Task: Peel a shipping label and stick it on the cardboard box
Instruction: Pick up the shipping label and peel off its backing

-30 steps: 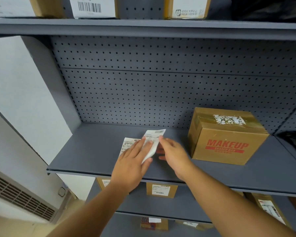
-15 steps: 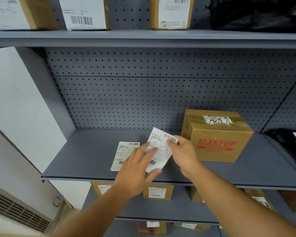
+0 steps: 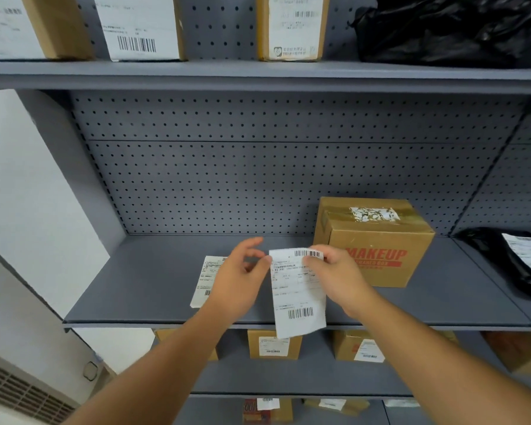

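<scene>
A white shipping label (image 3: 296,297) with barcodes at top and bottom hangs upright in front of the grey shelf (image 3: 154,280). My right hand (image 3: 337,274) pinches its upper right corner. My left hand (image 3: 238,282) pinches its upper left edge with thumb and forefinger, the other fingers spread. A brown cardboard box (image 3: 373,240) printed "MAKEUP" in red stands on the shelf just right of my hands, with torn label remains on its taped top. A second label (image 3: 206,279) lies flat on the shelf, partly behind my left hand.
A black bag with a label (image 3: 515,259) lies at the shelf's right end. Labelled boxes (image 3: 141,26) and a black bag (image 3: 454,29) fill the upper shelf. More labelled boxes (image 3: 273,345) sit on the lower shelves. A perforated back panel (image 3: 258,185) closes the rear.
The label has been lifted off the shelf and turned upright. My left hand shifted from lying over it to pinching its top left edge, while my right hand holds the top right corner.
</scene>
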`<action>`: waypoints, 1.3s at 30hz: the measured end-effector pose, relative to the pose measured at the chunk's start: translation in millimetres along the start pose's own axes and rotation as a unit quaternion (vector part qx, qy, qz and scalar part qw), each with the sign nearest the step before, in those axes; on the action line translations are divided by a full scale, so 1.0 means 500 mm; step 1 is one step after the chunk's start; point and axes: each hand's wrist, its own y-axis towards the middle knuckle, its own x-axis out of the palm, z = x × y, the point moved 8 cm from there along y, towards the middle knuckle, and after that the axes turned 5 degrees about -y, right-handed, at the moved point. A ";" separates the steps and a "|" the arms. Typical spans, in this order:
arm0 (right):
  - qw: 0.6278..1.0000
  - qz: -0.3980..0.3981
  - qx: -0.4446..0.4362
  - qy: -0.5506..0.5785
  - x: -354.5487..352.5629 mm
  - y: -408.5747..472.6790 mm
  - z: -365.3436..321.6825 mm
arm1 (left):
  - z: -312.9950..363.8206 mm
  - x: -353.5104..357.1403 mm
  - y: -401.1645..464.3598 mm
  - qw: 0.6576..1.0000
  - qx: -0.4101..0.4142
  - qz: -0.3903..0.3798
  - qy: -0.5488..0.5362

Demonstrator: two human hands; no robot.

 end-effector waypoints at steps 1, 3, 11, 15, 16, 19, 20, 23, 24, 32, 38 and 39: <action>1.000 -0.006 -0.005 -0.011 -0.004 -0.004 -0.003 | 0.006 -0.002 -0.001 1.000 -0.006 0.001 0.000; 0.999 -0.015 -0.014 -0.037 -0.013 -0.011 -0.010 | 0.011 -0.002 -0.004 1.000 -0.013 -0.009 -0.008; 0.993 -0.015 -0.056 -0.106 -0.057 -0.035 -0.041 | 0.014 0.032 -0.025 0.986 -0.067 -0.123 -0.087; 0.991 -0.026 -0.064 -0.113 -0.065 -0.046 -0.048 | 0.023 0.058 -0.044 0.967 -0.096 -0.199 -0.131; 0.991 -0.028 -0.066 -0.116 -0.067 -0.049 -0.050 | 0.027 0.062 -0.049 0.963 -0.100 -0.209 -0.140; 0.989 -0.023 -0.072 -0.124 -0.072 -0.054 -0.055 | 0.037 0.070 -0.056 0.956 -0.103 -0.228 -0.156; 0.989 -0.023 -0.072 -0.126 -0.073 -0.055 -0.056 | 0.041 0.072 -0.058 0.954 -0.103 -0.234 -0.157; 0.988 -0.025 -0.072 -0.136 -0.074 -0.059 -0.057 | 0.047 0.073 -0.062 0.951 -0.100 -0.249 -0.157; 0.987 -0.025 -0.073 -0.139 -0.075 -0.061 -0.058 | 0.048 0.074 -0.064 0.949 -0.100 -0.253 -0.159; 0.984 -0.017 -0.086 -0.155 -0.074 -0.072 -0.064 | 0.059 0.078 -0.077 0.943 -0.099 -0.270 -0.169; 0.986 -0.019 -0.088 -0.141 -0.067 -0.071 -0.061 | 0.064 0.080 -0.080 0.941 -0.095 -0.272 -0.176; 0.986 -0.019 -0.089 -0.137 -0.065 -0.069 -0.061 | 0.065 0.080 -0.079 0.941 -0.093 -0.270 -0.181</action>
